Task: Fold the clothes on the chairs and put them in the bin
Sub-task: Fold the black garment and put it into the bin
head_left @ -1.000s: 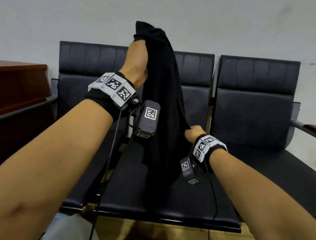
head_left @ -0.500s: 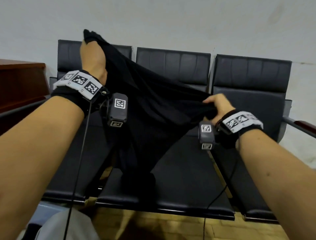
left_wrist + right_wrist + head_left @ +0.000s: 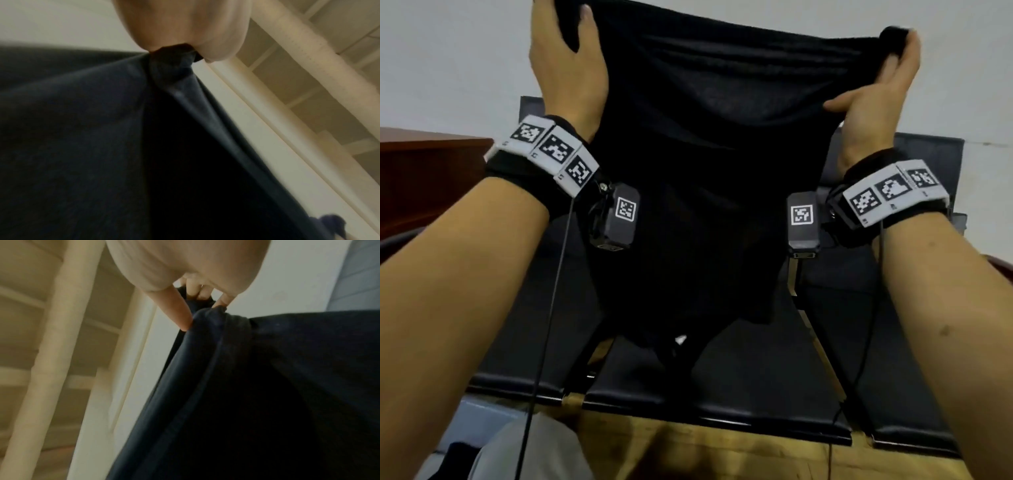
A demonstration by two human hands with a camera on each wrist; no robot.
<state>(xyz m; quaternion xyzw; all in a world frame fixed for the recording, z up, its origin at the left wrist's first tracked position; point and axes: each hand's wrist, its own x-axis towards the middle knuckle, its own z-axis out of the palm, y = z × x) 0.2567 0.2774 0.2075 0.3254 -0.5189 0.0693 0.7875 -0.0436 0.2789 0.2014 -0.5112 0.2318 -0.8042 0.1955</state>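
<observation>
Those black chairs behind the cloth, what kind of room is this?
Probably a waiting area or office lobby: a row of joined black padded chairs with armrests stands against a plain white wall, with a reddish wooden desk beside them.

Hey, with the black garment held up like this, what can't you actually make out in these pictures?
- Bin: in no view.
- Chairs: middle backrest hidden behind the garment, head view.
- Garment type: dark folds, head view; motion blur, both wrist views.
- Left hand: fingertips cut off by the top edge, head view; heel of the hand blocks them, left wrist view.
- Right hand: pinching fingers partly buried in cloth.
</observation>
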